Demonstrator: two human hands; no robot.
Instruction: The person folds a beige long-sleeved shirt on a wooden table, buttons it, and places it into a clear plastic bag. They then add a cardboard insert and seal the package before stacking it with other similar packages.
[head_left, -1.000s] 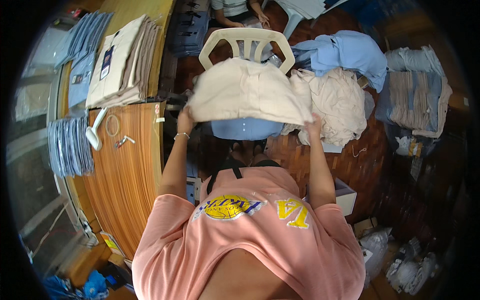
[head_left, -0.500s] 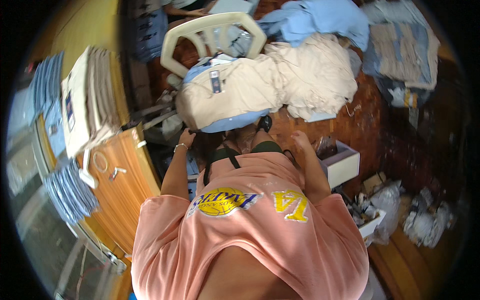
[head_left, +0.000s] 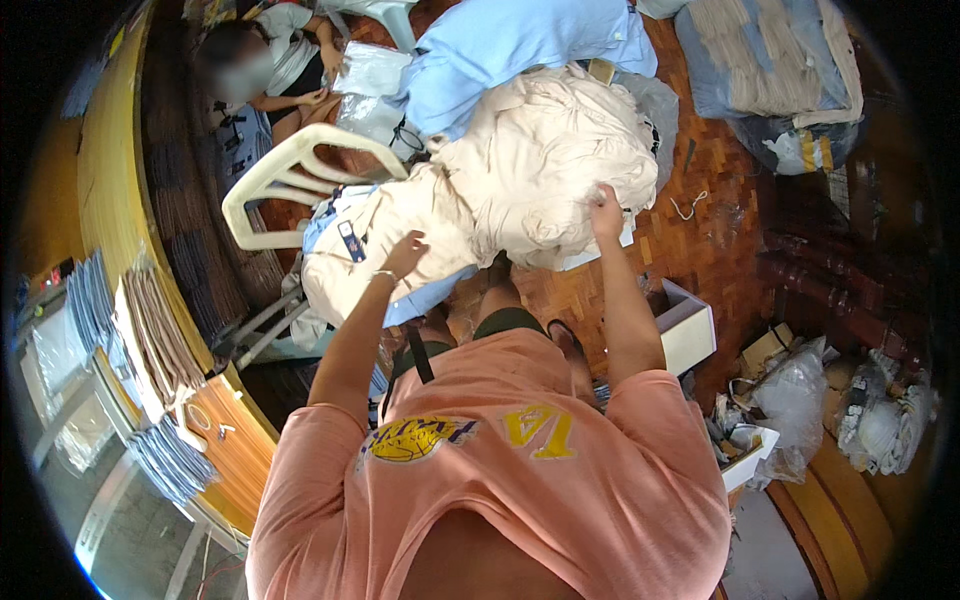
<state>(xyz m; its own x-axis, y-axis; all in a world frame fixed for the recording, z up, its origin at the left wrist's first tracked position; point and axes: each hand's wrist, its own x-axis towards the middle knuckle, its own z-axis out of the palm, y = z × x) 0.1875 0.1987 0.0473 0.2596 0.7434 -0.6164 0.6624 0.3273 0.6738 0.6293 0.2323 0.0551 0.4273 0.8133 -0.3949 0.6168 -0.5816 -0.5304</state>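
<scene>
A plastic chair (head_left: 252,200) in pale cream, its slatted back to the left, bears a beige garment (head_left: 330,275) with a dark label tag (head_left: 351,241) and light blue cloth beneath. My left hand (head_left: 405,256), a bracelet at the wrist, hovers at this garment with fingers apart, holding nothing I can see. To its right bulges a large heap of crumpled beige garments (head_left: 540,150). At the heap's right edge is my right hand (head_left: 606,214); its fingertips blend into the cloth, so I cannot make out a grip.
Light blue garments (head_left: 520,50) lie behind the heap. A co-worker (head_left: 290,60) sits at far left beside clear plastic packaging (head_left: 370,75). Folded garments (head_left: 160,340) are stacked on the wooden cabinet at left. A white drawer-like box (head_left: 688,335) and plastic bags (head_left: 790,420) stand at right.
Both hands have risen from beside my legs to the beige garments, the right one reaching the heap. My view has shifted, bringing the co-worker further into sight.
</scene>
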